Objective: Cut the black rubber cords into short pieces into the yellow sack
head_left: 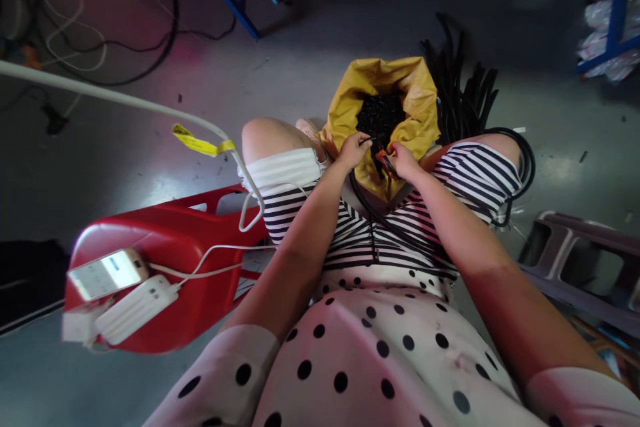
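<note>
A yellow sack (pixel 345 100) with its mouth rolled open stands between my knees, and many small black pieces (pixel 380 117) lie inside. Over its near rim, my left hand (pixel 354 150) pinches the end of a long black tube (pixel 367 208). That tube loops down across my lap and round my right knee. Close beside it, my right hand (pixel 403 160) is closed on an orange-handled cutter (pixel 384 157), whose jaws are too small and dark to make out. The two hands are only a little apart.
A bundle of black tubes (pixel 463 97) lies on the floor behind the sack. On my left, a red stool (pixel 200 247) holds a phone (pixel 107 273) and a white power bank (pixel 137 307) with cables. A white cable (pixel 125 99) crosses the left side. A grey plastic stool (pixel 575 253) stands right.
</note>
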`<state>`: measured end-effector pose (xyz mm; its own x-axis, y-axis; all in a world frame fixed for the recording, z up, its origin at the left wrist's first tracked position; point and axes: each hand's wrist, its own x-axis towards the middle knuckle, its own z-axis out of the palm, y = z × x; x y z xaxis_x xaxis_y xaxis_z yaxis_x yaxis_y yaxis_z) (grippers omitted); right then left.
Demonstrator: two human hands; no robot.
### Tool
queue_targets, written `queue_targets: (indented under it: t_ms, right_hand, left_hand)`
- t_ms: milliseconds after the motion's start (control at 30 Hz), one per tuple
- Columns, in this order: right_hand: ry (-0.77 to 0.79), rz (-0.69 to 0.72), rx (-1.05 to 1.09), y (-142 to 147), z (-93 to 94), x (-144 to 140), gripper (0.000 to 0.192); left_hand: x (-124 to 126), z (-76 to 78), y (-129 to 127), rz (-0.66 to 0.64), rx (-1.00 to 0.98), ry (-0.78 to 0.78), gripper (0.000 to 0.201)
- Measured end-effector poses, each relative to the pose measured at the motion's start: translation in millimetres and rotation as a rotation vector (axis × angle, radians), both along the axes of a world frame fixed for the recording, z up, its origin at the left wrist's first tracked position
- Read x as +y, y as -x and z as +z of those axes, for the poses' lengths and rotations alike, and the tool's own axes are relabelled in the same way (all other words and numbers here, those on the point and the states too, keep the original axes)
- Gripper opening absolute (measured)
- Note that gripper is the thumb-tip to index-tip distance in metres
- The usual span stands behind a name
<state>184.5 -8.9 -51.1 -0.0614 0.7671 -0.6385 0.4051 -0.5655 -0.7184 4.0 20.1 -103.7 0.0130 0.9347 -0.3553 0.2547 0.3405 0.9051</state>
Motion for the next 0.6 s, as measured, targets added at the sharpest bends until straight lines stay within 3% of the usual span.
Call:
queue_targets:
  t_ms: [367,600]
  right_hand:
    - [-0.006,-0.026,0.028,1.8,1.0,-0.8,0.055]
    - [-0.025,-0.140,0.016,0.8,2.8,4.2,0.057]
  left_hand:
    - [-0.4,5.4,-1.9,0.016,-0.061,0.021,0.007]
    - [-2.3,8.8,0.7,0.246,-0.162,0.268,0.013]
